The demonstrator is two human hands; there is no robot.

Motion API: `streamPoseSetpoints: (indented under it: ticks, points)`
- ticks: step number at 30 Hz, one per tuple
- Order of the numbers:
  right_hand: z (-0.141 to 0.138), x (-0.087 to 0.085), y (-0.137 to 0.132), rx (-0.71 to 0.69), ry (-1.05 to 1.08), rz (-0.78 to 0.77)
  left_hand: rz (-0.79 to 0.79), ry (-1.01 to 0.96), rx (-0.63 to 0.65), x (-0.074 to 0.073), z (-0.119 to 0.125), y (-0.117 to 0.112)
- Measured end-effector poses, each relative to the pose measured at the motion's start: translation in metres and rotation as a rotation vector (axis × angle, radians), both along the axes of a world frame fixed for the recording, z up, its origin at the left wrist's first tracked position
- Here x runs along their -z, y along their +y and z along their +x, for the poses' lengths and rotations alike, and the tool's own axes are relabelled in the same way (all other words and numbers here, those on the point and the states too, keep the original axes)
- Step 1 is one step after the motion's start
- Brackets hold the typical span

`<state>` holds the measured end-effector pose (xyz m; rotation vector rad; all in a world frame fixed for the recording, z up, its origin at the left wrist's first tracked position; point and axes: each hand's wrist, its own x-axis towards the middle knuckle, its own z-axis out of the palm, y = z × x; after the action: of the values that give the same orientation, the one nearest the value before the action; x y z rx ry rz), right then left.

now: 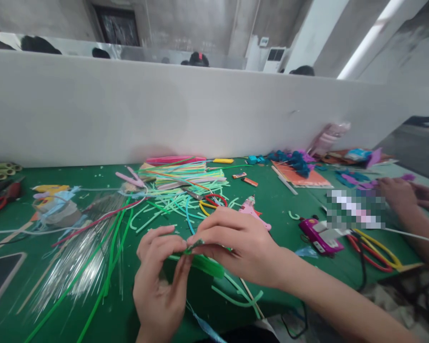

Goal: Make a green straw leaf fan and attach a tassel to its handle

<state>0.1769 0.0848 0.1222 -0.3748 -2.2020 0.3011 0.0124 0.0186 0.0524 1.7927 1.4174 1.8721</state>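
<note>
At the front middle of the table, my left hand (160, 281) and my right hand (238, 245) meet with fingertips pinched together. Between them is a small dark-green crinkled piece (195, 246), mostly covered by the fingers, so I cannot tell its exact kind. A bright green translucent strip (209, 266) shows just under my right hand; whether it joins the crinkled piece is hidden. Pale green pipe cleaners (236, 297) lie below my right hand. Beyond the hands are scissors (214, 200) with red and yellow handles and a pink glue gun (252, 212).
Bundled pipe cleaners (186, 174) lie at the back against a white partition (200, 109). Clear thin rods (82, 267) and long green stems (112, 252) spread at left. A purple power strip (320, 236) sits at right, near another person's hand (396, 193).
</note>
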Motion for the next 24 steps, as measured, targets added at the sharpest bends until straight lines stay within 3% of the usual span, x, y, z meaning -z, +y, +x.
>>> streamPoseSetpoints:
  ticks: [5,15,19,24]
  points:
    - [0.003,-0.002,0.011,-0.017,-0.039,0.092,-0.019,-0.046,0.123,-0.002,-0.009,0.014]
    - [0.003,-0.001,0.011,-0.004,-0.037,-0.004,-0.010,-0.156,0.177,0.005,-0.004,0.026]
    - [0.005,-0.002,0.014,-0.004,-0.063,-0.035,-0.094,-0.210,0.202,0.004,-0.008,0.027]
    - [0.008,-0.004,0.017,0.005,-0.056,-0.042,-0.242,-0.356,0.391,0.000,-0.018,0.035]
